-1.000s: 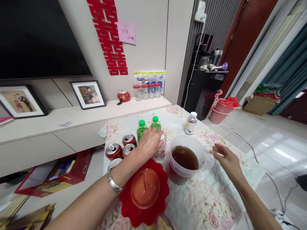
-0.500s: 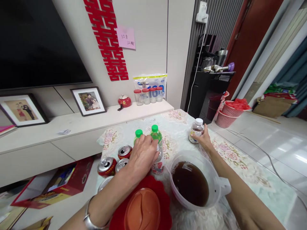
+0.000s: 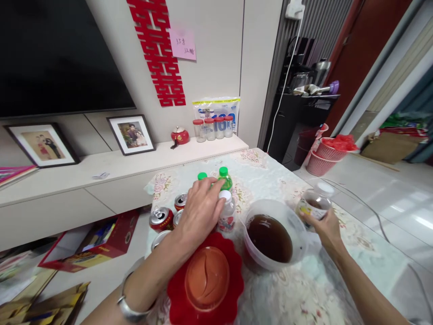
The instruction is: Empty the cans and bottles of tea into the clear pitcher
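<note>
My right hand (image 3: 326, 225) is closed around a white-capped clear bottle (image 3: 314, 203) with dark liquid in it, to the right of the tub. My left hand (image 3: 201, 205) reaches over a group of bottles, its fingers loosely extended. Beside its thumb stands another white-capped bottle (image 3: 227, 214), seemingly without liquid. Two green-capped bottles (image 3: 224, 178) are just beyond the fingertips, partly covered by them; whether the fingers touch them I cannot tell. A translucent plastic tub (image 3: 301, 221) holding dark brown liquid sits between my hands.
Opened red drink cans (image 3: 161, 219) stand left of my left forearm. Nearest me lies a red scalloped dish (image 3: 233, 289) with an orange oval piece (image 3: 207, 277) on it. A floral cloth (image 3: 291, 293) covers the table. Several red-lidded jars (image 3: 210, 131) line the white cabinet behind.
My right hand has brought the bottle of dark liquid nearer and to the right, beside the tub. The fingers of my left hand have loosened and extended. The view has shifted slightly.
</note>
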`<state>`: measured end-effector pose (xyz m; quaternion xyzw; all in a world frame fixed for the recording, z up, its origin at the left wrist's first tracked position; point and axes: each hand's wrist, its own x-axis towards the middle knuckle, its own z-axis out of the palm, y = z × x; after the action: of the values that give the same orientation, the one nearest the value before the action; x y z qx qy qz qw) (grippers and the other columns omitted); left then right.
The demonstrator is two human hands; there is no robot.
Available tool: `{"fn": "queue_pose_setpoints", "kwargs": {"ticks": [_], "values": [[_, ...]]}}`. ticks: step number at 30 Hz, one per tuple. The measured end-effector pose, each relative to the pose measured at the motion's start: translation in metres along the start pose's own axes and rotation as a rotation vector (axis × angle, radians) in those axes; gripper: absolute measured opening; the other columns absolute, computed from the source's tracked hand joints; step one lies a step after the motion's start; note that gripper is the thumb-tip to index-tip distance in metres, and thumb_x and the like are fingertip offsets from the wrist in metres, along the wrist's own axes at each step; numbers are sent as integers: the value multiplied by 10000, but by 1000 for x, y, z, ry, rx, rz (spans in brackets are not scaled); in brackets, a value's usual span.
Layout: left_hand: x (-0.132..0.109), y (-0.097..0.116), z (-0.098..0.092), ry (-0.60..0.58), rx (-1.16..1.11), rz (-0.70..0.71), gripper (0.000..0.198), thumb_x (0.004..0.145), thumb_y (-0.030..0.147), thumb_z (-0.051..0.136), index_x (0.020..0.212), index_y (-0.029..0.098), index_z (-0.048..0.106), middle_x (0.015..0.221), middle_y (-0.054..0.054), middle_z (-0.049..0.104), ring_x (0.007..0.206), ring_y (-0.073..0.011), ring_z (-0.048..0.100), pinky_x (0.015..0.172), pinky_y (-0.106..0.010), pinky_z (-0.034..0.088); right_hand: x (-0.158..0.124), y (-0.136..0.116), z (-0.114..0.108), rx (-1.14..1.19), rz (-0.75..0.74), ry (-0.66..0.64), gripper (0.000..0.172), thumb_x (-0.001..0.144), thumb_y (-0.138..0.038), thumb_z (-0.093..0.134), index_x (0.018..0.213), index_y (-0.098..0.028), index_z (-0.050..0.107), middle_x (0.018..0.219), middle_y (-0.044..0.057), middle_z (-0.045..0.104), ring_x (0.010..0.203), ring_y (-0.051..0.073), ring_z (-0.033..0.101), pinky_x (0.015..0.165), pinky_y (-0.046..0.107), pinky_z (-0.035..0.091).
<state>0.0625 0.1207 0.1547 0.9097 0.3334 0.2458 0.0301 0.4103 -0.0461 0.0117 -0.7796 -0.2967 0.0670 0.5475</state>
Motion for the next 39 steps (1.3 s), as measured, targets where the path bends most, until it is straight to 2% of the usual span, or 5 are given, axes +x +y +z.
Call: {"fn": "queue_pose_setpoints", "kwargs": {"ticks": [8, 20, 28, 32, 39], "values": [[-70, 72, -30, -119, -690, 202, 277, 1018, 167, 539, 1222, 250, 706, 1162, -23, 793, 1071, -174, 754, 936, -290, 604, -164, -24, -94, -8, 95, -248, 604, 571, -553, 878, 1020, -191, 699, 964, 129, 781, 878, 346, 745, 777, 431, 618], [-106, 93, -24, -827, -1507, 39, 416, 979, 287, 698, 1395, 275, 677, 1397, -82, 734, 1331, -277, 663, 1131, -454, 516, -248, -103, -43, 306, 111, -870, 682, 533, -299, 750, 1195, -192, 627, 1075, 60, 698, 920, 266, 644, 785, 350, 535], [-127, 91, -18, -712, -1605, -337, 502, 719, 317, 922, 1179, 215, 748, 1054, -34, 720, 856, -168, 655, 756, -276, 501, -264, -105, -22, 321, 118, -816, 642, 598, -288, 757, 1213, -221, 586, 1082, 55, 686, 1016, 291, 650, 906, 417, 535], [-136, 100, -7, -358, -1411, -428, 596, 589, 358, 997, 1104, 222, 730, 1033, -21, 647, 931, -202, 611, 782, -290, 502, -262, -100, -12, 275, 8, -729, 738, 686, -358, 768, 1374, -228, 532, 1283, 91, 670, 1133, 302, 649, 989, 435, 523], [-147, 84, -13, -406, -1312, -190, 438, 923, 306, 691, 1358, 253, 690, 1359, -100, 688, 1278, -286, 632, 1092, -450, 507, -261, -104, -5, 344, 6, -795, 689, 731, -433, 762, 1357, -248, 541, 1318, 82, 682, 1058, 270, 676, 926, 399, 535]]}}
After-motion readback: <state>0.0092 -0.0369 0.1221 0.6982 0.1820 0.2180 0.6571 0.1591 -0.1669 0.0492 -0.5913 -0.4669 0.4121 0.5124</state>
